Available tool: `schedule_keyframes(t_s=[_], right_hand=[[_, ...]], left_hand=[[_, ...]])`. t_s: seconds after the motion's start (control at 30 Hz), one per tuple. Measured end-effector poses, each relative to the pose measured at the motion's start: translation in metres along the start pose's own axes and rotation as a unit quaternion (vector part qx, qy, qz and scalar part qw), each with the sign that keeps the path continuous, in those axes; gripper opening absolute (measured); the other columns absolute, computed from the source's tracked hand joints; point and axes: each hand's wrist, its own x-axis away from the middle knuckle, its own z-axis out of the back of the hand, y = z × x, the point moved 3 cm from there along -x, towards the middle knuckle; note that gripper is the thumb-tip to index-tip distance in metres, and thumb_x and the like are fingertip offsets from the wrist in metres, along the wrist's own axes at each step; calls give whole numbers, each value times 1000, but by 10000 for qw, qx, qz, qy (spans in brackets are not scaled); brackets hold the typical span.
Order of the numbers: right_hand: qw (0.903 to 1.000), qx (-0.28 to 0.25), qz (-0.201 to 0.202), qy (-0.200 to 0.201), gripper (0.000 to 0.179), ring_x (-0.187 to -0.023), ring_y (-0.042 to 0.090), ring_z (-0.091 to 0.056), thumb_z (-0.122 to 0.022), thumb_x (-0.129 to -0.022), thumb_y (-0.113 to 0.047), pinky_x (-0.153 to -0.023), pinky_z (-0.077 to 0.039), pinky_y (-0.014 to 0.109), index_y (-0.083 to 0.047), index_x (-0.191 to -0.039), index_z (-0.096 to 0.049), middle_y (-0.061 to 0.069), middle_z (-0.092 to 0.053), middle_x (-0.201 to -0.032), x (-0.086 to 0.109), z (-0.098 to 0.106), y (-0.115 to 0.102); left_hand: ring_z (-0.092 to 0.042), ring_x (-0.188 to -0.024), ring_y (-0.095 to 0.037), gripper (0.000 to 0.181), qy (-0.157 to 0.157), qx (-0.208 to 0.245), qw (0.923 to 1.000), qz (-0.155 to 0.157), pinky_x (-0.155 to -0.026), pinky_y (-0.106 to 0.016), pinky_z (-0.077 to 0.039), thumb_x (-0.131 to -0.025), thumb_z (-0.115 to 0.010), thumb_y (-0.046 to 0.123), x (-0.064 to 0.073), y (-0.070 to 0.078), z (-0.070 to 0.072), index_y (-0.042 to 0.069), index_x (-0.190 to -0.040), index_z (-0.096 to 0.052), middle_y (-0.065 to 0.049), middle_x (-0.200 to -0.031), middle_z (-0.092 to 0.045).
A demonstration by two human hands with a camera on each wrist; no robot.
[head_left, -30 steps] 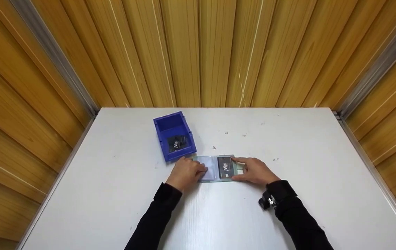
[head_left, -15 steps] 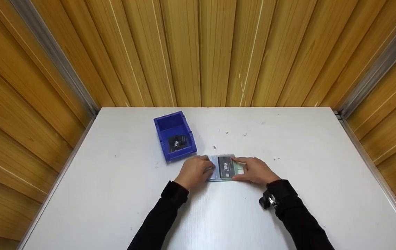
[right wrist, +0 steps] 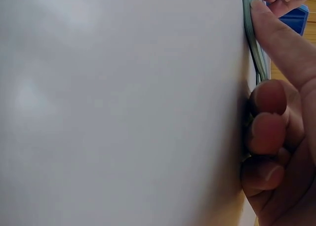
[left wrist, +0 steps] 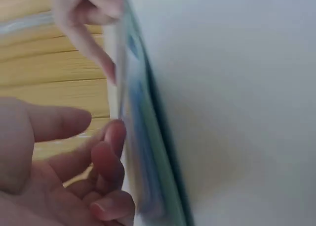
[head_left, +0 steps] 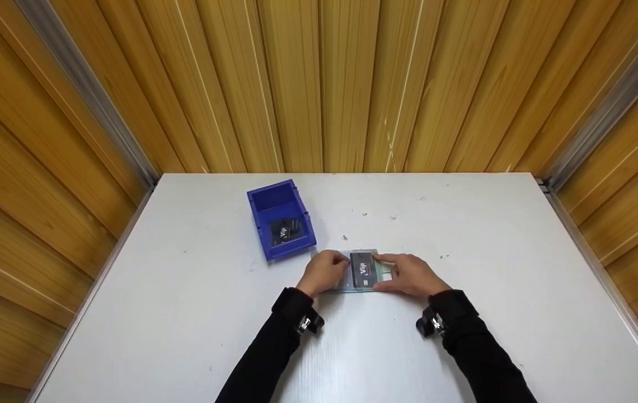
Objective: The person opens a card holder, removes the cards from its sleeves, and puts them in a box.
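A card holder (head_left: 346,284) with clear sleeves and a pale green cover lies spread on the white table. One black card (head_left: 364,270) marked "Vip" shows on its right side. My left hand (head_left: 323,273) is over the left page; the left wrist view has its fingertips right at the page edge, the thumb apart from them. At the holder's right end, my right hand (head_left: 413,276) grips it, index finger at the far edge and thumb at the near edge. In the right wrist view the thumb lies along the green cover (right wrist: 250,33), other fingers curled below.
A blue bin (head_left: 263,238) stands just behind and left of the holder, with black "Vip" cards (head_left: 285,230) at its near end. Wood-patterned walls (head_left: 347,84) enclose the table's back and sides. Each wrist carries a small camera.
My left hand slid right over the left page toward the black card, then turned, bringing its wrist camera into sight. My right hand and the holder have stayed in place.
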Motion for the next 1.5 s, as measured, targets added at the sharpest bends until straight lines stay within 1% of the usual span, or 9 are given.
schedule_keyframes(t_s=[0.13, 0.37, 0.57, 0.73, 0.87, 1.0, 1.23, 1.37, 1.5], right_hand=[[9999, -111, -69, -90, 84, -55, 9, -44, -89, -77, -47, -55, -36, 25, -22, -150, -56, -7, -51, -61, 0, 0, 0], [9998, -81, -143, -109, 84, -57, 11, -43, -89, -78, -46, -57, -34, 26, -23, -151, -55, -7, -51, -63, 0, 2, 0], [9999, -69, -67, -112, 83, -57, 11, -44, -89, -79, -46, -57, -35, 26, -22, -151, -55, -6, -52, -63, 1, 1, 0], [10000, -38, -11, -56, 83, -58, 11, -45, -89, -78, -45, -58, -36, 26, -21, -150, -56, -6, -53, -65, 1, 1, 0], [10000, -52, -3, -35, 83, -59, 11, -45, -89, -78, -46, -60, -36, 27, -21, -150, -56, -7, -51, -65, 0, 1, 0], [10000, -20, 12, -24, 83, -61, 11, -45, -89, -77, -47, -61, -35, 27, -22, -150, -56, -7, -50, -66, -1, 0, 1], [9999, -112, 22, -84, 83, -55, 10, -45, -89, -78, -46, -57, -37, 26, -20, -150, -56, -7, -52, -60, -1, 0, 1], [9999, -91, 18, -69, 83, -56, 10, -46, -89, -78, -46, -58, -37, 26, -21, -150, -56, -8, -52, -61, -1, -1, 1], [10000, -17, 20, -18, 83, -57, 10, -46, -89, -78, -46, -59, -37, 26, -21, -150, -56, -7, -53, -62, -2, 0, 1]], left_hand=[[-59, -82, -15, 21, -78, 606, 9968, 512, -77, -31, -49, -97, -65, 17, -2, -1, -2, 1, -102, -78, -8, -96, -73], [-55, -77, -15, 22, -82, 1380, 9874, 773, -67, -24, -44, -95, -64, 14, -4, 3, -5, -4, -101, -75, -5, -89, -66], [-54, -82, -17, 25, -139, 1597, 9801, 1168, -70, -26, -43, -91, -63, 15, -4, 4, -4, -5, -100, -73, -5, -91, -63], [-48, -74, -17, 19, -47, 1633, 9781, 1288, -64, -27, -39, -86, -62, 16, -4, 7, -4, -1, -81, -69, -1, -79, -53], [-49, -76, -17, 22, 36, 1722, 9756, 1359, -64, -26, -39, -87, -61, 18, -5, 7, -6, -2, -85, -71, -1, -80, -53], [-50, -74, -17, 24, 59, 1456, 9790, 1423, -64, -28, -38, -88, -61, 20, -4, 7, -5, -2, -87, -71, -1, -79, -54], [-58, -77, -21, 28, 138, -22, 9921, 1247, -72, -34, -46, -91, -58, 27, -7, 10, -4, 4, -91, -74, -7, -88, -69], [-55, -76, -19, 26, 270, 663, 9880, 1370, -67, -31, -44, -91, -58, 23, -8, 9, -5, 2, -91, -72, -5, -84, -64], [-46, -59, -13, 25, 167, 1794, 9736, 1404, -53, -24, -34, -91, -55, 15, -8, 9, -7, 2, -75, -68, 1, -66, -59]])
